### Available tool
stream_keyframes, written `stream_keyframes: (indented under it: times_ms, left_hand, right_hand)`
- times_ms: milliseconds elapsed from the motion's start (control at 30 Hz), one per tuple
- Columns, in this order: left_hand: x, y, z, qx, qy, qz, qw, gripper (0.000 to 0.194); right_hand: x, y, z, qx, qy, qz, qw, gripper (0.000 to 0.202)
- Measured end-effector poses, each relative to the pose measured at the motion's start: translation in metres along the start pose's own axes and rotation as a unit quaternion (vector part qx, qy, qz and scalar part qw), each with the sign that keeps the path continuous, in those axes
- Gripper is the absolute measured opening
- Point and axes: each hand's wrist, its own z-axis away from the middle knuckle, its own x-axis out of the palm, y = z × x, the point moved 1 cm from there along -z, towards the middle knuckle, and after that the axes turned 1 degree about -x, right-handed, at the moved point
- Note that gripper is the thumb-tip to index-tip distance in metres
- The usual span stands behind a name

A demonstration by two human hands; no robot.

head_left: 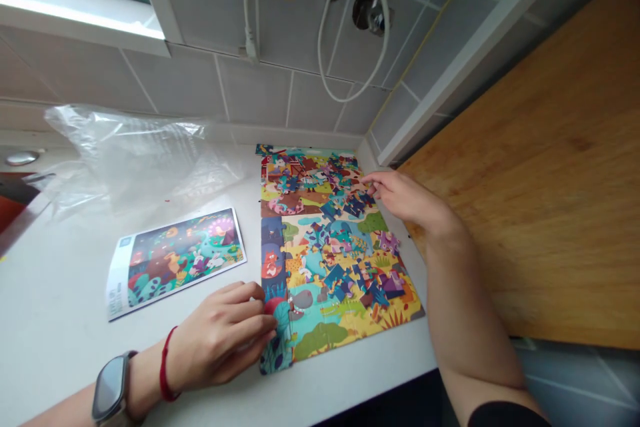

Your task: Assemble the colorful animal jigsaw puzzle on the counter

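Note:
A strip of joined dark-blue puzzle pieces [273, 260] runs down the left side of finished puzzle pictures [320, 340] on the white counter. My left hand [227, 333] rests at the strip's lower end, fingers bent together with their tips on a red-and-teal puzzle piece [280, 313]; its thumb is hidden. Over by the right edge, my right hand [400, 193] reaches in with its index finger stretched out beside loose puzzle pieces [357, 205], and nothing shows in it. More loose pieces [340, 283] lie scattered on top of the pictures.
A printed picture sheet [185, 260] lies left of the puzzle, showing animals at night. Behind it is a crumpled clear plastic bag [140, 160]. A wooden panel [540, 180] stands close on the right. A white cable [320, 60] hangs against the tiled wall at the back.

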Motion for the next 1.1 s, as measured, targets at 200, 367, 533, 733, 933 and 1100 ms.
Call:
stream_keyframes:
  times_ms: [200, 367, 533, 733, 933, 1100]
  left_hand:
    - [0.002, -0.002, 0.000, -0.015, -0.003, 0.020, 1.000, 0.024]
    - [0.002, 0.000, -0.005, -0.013, -0.009, 0.017, 1.000, 0.022]
    - [0.000, 0.002, -0.011, -0.019, -0.009, 0.019, 1.000, 0.022]
    - [-0.001, -0.001, -0.018, -0.039, -0.008, 0.032, 0.999, 0.026]
    - [-0.003, -0.006, -0.017, -0.069, -0.005, 0.011, 0.998, 0.024]
    - [-0.004, -0.006, -0.019, -0.061, 0.001, 0.002, 0.998, 0.023]
  right_hand:
    - [0.004, 0.020, -0.013, 0.065, -0.117, 0.156, 0.979, 0.030]
    - [0.027, 0.028, -0.031, 0.032, -0.166, 0.155, 0.973, 0.060]
    - [0.041, 0.050, -0.048, 0.045, -0.108, 0.098, 0.988, 0.032]
    - [0.013, 0.086, -0.053, 0.087, 0.125, 0.001, 0.988, 0.021]
    - [0.013, 0.075, -0.037, 0.104, 0.035, -0.029, 0.994, 0.019]
    - [0.039, 0.052, 0.020, 0.041, 0.031, -0.003, 0.999, 0.027]
